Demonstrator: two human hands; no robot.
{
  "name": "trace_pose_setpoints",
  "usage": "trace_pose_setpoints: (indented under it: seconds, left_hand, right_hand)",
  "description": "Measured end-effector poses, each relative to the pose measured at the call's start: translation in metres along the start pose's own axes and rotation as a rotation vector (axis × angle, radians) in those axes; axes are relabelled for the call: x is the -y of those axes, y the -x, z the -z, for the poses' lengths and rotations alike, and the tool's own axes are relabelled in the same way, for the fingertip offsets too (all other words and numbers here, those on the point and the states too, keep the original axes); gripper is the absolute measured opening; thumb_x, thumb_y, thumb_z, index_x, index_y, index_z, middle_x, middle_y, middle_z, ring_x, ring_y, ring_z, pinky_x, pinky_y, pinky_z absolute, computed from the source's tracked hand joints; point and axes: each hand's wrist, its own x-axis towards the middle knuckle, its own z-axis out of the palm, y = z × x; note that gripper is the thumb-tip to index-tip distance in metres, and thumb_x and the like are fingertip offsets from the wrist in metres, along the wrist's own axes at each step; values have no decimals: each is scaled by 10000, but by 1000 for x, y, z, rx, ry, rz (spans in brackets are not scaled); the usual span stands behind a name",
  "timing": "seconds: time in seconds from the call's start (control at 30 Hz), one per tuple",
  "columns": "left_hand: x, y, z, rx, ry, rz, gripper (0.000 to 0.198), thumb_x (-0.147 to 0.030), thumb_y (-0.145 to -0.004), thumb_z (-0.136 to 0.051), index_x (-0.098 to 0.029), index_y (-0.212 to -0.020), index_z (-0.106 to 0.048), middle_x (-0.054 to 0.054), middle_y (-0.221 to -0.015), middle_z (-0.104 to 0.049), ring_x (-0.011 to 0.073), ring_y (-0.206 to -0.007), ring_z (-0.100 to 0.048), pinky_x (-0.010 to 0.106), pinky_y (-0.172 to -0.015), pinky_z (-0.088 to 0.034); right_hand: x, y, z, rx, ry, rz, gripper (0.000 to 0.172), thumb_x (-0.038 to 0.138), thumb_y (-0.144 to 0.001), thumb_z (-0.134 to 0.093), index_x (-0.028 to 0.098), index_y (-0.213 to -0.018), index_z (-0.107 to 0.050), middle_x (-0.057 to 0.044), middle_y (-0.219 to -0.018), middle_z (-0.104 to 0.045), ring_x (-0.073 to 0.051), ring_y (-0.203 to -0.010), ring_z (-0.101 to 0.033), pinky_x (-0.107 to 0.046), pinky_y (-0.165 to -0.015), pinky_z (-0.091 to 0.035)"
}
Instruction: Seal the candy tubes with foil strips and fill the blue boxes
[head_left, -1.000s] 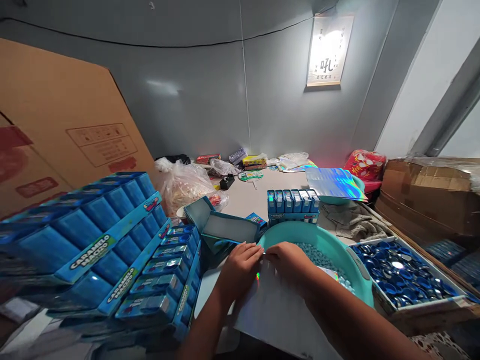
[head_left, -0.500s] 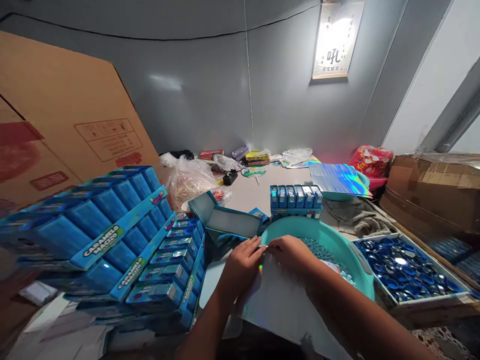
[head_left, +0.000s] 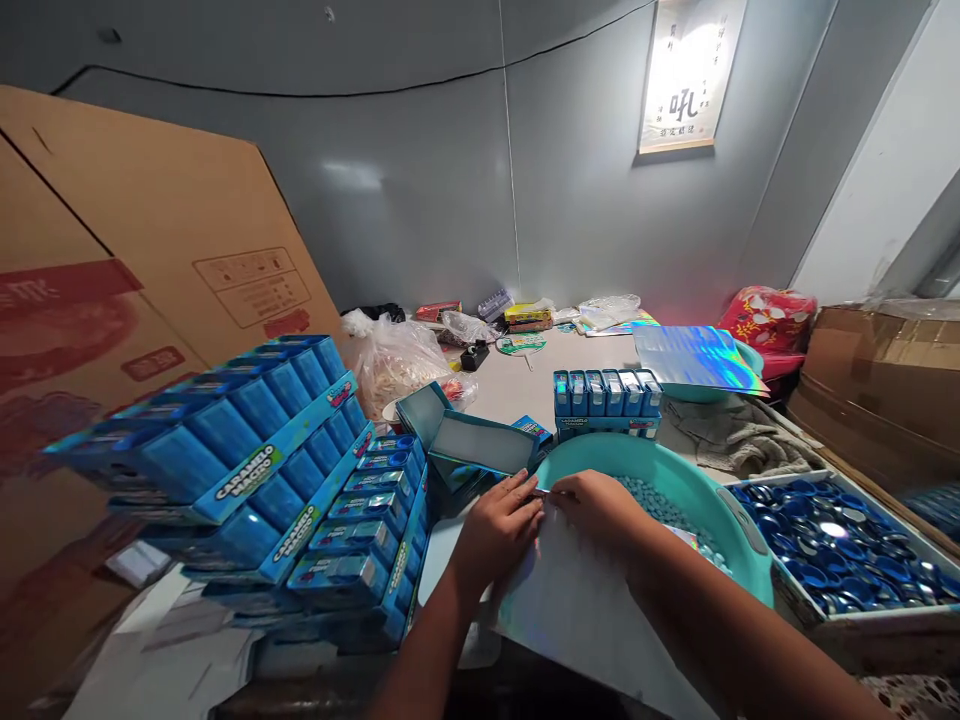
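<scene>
A shiny holographic sheet, pale and silvery on the visible side, slants across the front of the teal basin in the middle of the head view. My left hand is closed at the sheet's upper left corner, fingers together. Close beside it, my right hand pinches the top edge, its fingertips almost meeting the left ones. Whatever small piece may lie between the fingertips is too small to make out. Under the right forearm, the teal basin holds many small blue pellets.
Stacked blue display boxes of small tins rise on the left. An open blue carton lies behind my hands, beside another filled display box. A tray of blue-rimmed lids stands right. A large cardboard box borders the left.
The whole view has shifted, so the scene sits slightly further right. My hands stay together at the sheet's top edge with little visible movement.
</scene>
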Motion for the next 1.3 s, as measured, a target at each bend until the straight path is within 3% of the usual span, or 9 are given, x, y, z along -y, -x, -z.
trace_pose_setpoints:
  seconds: [0.2, 0.6, 0.83, 0.97, 1.3]
  left_hand:
    - [1, -4, 0, 47, 29, 61, 358, -227, -958, -555, -182, -1308, -621, 118, -1247, -714, 252, -1210, -654, 453, -1028, -559]
    - [-1, 0, -5, -19, -8, 33, 214, -203, -945, -590, -163, -1122, -704, 121, -1248, -713, 262, -1209, -655, 428, -1006, -580]
    - [0, -5, -4, 38, 54, 80, 330, -176, -941, -567, -201, -1259, -649, 73, -1223, -729, 247, -1196, -663, 431, -1014, -573]
    - [1, -7, -3, 71, 77, 78, 303, -191, -934, -590, -194, -1225, -673, 69, -1225, -729, 257, -1211, -654, 424, -1022, -573]
    - [0, 0, -8, 26, 98, 113, 256, -178, -928, -595, -223, -1151, -713, 75, -1242, -723, 258, -1213, -657, 436, -1003, -588]
  right_hand:
    - [-1, 0, -1, -10, 20, 21, 315, 289, -974, -497, 215, -833, -769, -59, -847, -756, -148, -726, -607, -263, -583, -266]
    - [-6, -2, -4, 9, 15, 16, 348, 368, -993, -477, 234, -896, -783, -68, -905, -771, -177, -784, -649, -258, -611, -315]
    - [-5, -1, -3, 3, 30, 21, 324, 331, -988, -475, 234, -906, -774, -68, -939, -774, -171, -807, -659, -262, -622, -313]
    - [-4, -1, -3, 16, 30, 16, 318, 290, -974, -480, 219, -846, -762, -62, -881, -765, -153, -758, -632, -266, -603, -282]
    - [-3, 0, -3, 13, -26, 9, 318, 303, -968, -493, 216, -810, -755, -48, -858, -761, -160, -744, -606, -263, -598, -275]
